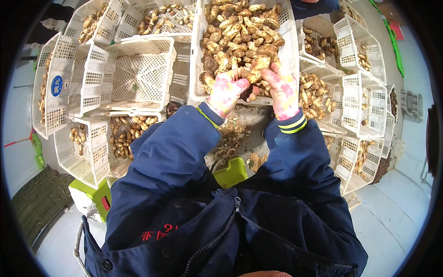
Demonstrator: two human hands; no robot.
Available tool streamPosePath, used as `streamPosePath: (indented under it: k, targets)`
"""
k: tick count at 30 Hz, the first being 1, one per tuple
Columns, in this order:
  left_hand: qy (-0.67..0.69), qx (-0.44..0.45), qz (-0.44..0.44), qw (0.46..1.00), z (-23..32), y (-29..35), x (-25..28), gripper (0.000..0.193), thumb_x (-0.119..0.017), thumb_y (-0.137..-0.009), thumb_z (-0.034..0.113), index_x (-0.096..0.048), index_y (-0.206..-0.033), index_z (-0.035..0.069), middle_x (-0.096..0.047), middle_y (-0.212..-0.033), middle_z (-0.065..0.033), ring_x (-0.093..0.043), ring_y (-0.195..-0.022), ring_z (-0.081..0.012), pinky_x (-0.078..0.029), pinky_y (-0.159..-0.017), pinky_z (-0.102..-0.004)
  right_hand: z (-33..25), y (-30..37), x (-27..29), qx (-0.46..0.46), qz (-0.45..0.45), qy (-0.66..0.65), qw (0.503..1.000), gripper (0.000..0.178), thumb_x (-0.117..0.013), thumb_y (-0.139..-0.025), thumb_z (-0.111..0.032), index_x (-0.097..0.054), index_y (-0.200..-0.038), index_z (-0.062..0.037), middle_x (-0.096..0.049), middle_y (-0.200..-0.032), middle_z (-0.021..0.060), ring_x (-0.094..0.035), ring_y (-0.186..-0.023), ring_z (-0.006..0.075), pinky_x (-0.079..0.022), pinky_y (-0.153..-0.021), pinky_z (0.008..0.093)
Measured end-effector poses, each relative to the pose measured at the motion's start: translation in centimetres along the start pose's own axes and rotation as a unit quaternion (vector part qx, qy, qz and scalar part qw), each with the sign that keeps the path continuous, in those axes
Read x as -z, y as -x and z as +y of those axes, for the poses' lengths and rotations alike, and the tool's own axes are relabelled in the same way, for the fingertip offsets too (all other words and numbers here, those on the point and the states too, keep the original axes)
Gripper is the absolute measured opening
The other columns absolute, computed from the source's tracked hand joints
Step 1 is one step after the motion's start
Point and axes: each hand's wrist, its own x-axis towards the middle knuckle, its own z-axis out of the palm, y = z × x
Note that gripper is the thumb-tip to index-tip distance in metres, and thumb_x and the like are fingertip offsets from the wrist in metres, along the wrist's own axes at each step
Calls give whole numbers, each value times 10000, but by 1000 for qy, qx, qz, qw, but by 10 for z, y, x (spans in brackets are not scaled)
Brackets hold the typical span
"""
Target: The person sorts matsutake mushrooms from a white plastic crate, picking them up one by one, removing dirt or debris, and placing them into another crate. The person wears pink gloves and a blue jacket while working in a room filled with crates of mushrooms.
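Both my hands wear white gloves with a pink flower print, fingertips bare and soiled. They meet over the near edge of a white crate (195,60) heaped with brown-and-cream mushrooms. My right hand (284,92) is closed on a thick-stemmed mushroom (259,69), thumb and fingers pinching its side. Close beside it, my left hand (226,92) is curled, its fingertips near the mushroom's lower end. A dark patch shows between the left fingers; I cannot make out what is in them.
Crates of mushrooms stand on both sides, such as the right-hand crate (364,111). An emptied-looking crate (138,76) lies at the left. Trimmings (233,136) litter the floor below my hands, near a green plastic container (230,173). Another person's dark sleeve (316,7) shows at the far edge.
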Motion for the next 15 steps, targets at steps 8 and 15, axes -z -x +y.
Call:
streamPosePath:
  k: [8, 15]
  targets:
    - [-15, 64, -34, 997, 6, -3, -2, 212, -542, -889, 150, -560, -1018, -18, -641, -816, -120, -593, -656, -143, -465, -605, -253, 12, -12, 31, -132, -92, -327, 931, 352, -448, -935, -242, -511, -1145, 33, -602, -1069, 179, -581, -996, 297, -430, -901, 433]
    - [-2, 97, -83, 992, 16, -1, -4, 356, -482, -928, 230, -503, -1201, 1, -630, -799, -102, -582, -654, -144, -460, -602, -253, 7, -12, 25, -160, -55, -330, 929, 373, -411, -944, -260, -486, -1189, 11, -576, -1091, 185, -556, -681, 312, -457, -659, 492]
